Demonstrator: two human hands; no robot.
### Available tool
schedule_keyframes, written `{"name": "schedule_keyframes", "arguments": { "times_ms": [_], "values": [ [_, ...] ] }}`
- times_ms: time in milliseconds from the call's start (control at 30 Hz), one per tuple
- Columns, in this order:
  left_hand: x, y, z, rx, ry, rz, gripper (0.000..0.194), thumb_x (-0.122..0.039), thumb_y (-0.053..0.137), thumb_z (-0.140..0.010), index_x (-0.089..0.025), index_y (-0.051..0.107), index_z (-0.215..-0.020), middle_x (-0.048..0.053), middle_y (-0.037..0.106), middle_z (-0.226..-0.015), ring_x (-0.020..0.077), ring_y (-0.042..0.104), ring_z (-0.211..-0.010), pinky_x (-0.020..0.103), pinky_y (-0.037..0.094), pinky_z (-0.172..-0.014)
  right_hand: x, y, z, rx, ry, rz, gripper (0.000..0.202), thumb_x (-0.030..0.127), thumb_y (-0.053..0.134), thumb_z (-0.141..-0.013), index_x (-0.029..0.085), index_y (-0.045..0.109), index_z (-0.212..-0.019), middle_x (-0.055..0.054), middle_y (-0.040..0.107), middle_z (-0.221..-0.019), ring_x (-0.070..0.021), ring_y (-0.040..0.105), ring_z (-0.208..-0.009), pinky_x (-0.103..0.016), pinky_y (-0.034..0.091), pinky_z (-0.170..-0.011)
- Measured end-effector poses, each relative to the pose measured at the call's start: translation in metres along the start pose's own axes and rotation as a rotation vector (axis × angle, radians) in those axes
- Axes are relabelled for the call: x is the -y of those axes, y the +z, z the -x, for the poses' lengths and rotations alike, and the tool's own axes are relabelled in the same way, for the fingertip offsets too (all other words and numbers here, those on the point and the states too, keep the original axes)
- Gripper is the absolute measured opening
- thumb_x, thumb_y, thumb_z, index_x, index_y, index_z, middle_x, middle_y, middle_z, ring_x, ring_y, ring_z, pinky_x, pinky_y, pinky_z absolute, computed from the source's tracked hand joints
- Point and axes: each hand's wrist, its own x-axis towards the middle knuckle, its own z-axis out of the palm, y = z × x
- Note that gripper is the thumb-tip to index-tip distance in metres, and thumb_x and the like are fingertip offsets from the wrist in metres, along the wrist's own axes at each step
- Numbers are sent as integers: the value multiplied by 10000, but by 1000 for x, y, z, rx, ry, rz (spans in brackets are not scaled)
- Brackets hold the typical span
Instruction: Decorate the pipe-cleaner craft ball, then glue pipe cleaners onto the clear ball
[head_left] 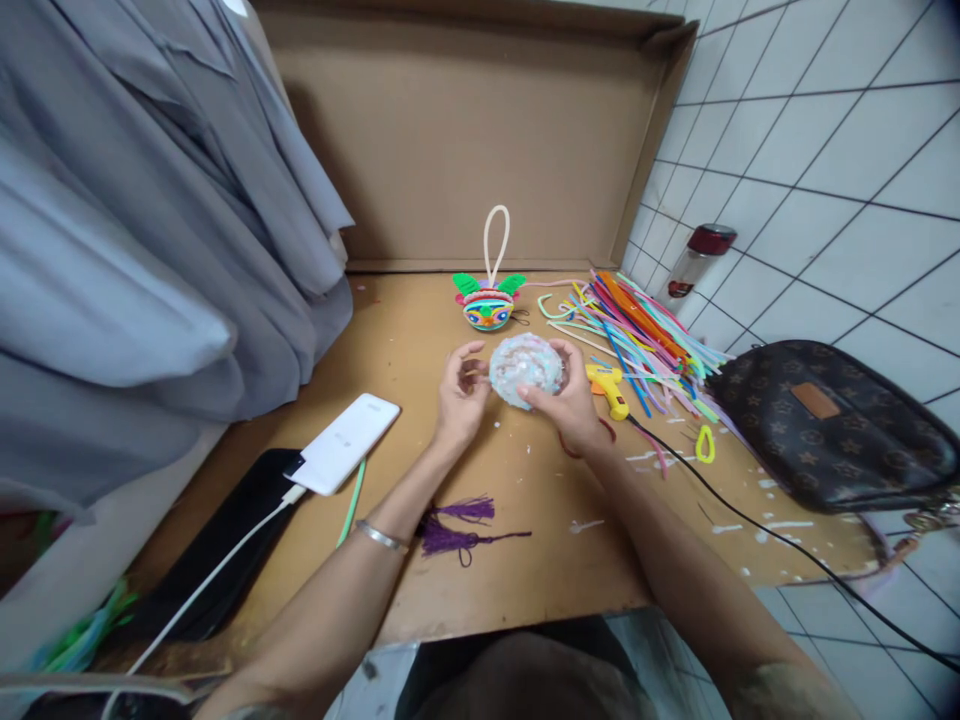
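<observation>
My right hand (pixel 570 398) grips a round, pale blue-and-pink piece (pixel 526 365) with a rough, shiny surface, its thumb across the front. What the piece is made into cannot be told. At its left edge is my left hand (pixel 463 393), fingers curved and apart; whether a fingertip touches the piece is unclear. Just behind stands a colourful lion-head ornament (pixel 488 305) with green ears and a white loop (pixel 496 240). To the right of my right hand lies a yellow glue gun (pixel 609 388). Purple tassels (pixel 461 535) rest near my left forearm.
Pipe cleaners (pixel 637 330) are heaped at the back right, near a glass bottle (pixel 694 265) and a brown patterned bag (pixel 840 425). The glue gun's black cord (pixel 735 505) runs under my right side. A white phone or power bank (pixel 349 440) lies left, beside grey cloth (pixel 247 200). Cardboard (pixel 480 130) stands behind.
</observation>
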Motion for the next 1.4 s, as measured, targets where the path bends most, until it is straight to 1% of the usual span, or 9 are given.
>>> {"name": "schedule_keyframes", "arguments": {
  "times_ms": [133,233,333,567,733,900,1000,1167,1400],
  "values": [
    [-8,2,4,59,105,-81,403,-218,564,-740,-241,689,-1122,73,664,-1210,215,633,-1047,406,547,-951,0,4,4,6,-29,70,832,339,873,-572,267,426,-1269,-113,508,-1427,-296,513,-1326,-481,375,-1198],
    [-8,-3,0,75,6,-11,407,-244,605,-719,-242,694,-1116,64,685,-1123,208,639,-945,391,558,-880,-2,-2,1,30,53,-48,864,366,876,-552,281,426,-1285,-102,528,-1431,-307,522,-1330,-506,399,-1181],
    [-6,-8,-6,105,-95,96,384,-305,648,-713,-233,690,-1088,63,687,-1053,220,646,-951,388,553,-859,-3,-10,-4,100,139,-196,747,378,815,-589,280,501,-1260,-82,572,-1419,-320,539,-1328,-523,434,-1148],
    [-10,-13,-11,387,-225,328,426,-381,834,-637,-243,607,-969,80,652,-1312,235,674,-1059,396,576,-868,9,-16,-8,230,258,-409,762,365,657,-598,288,550,-1349,-56,649,-1396,-335,563,-1335,-582,446,-1132],
    [-8,-13,-15,349,-191,242,782,-477,940,-527,-262,582,-1188,100,652,-1255,217,682,-989,369,597,-830,7,-15,-10,171,328,-541,706,406,602,-621,271,585,-1313,-39,683,-1368,-334,566,-1344,-601,458,-1127],
    [-10,0,-5,454,-50,99,1187,-606,956,-418,-298,466,-1454,167,502,-1508,375,570,-1328,526,530,-1055,-2,-18,-12,157,417,-519,504,450,580,-635,211,688,-1065,-84,765,-1192,-370,565,-1345,-598,472,-1117],
    [-15,7,4,475,1,66,1236,-641,929,-471,-290,385,-1525,169,526,-1490,387,514,-1404,568,434,-1166,-6,-20,-13,183,416,-486,458,474,575,-644,212,699,-998,-88,778,-1140,-378,570,-1340,-593,465,-1126],
    [-25,7,8,475,42,16,1215,-634,912,-527,-316,343,-1553,153,563,-1462,381,555,-1367,579,445,-1158,-6,-21,-14,242,356,-413,528,521,556,-676,218,703,-1082,-79,774,-1140,-371,598,-1306,-591,454,-1131],
    [-36,3,9,547,49,-60,1134,-632,876,-603,-299,349,-1551,147,446,-1582,383,500,-1418,559,420,-1183,-4,-15,-13,206,382,-478,534,468,556,-658,218,710,-1104,-64,780,-1136,-371,592,-1316,-591,480,-1112]
  ]
}}
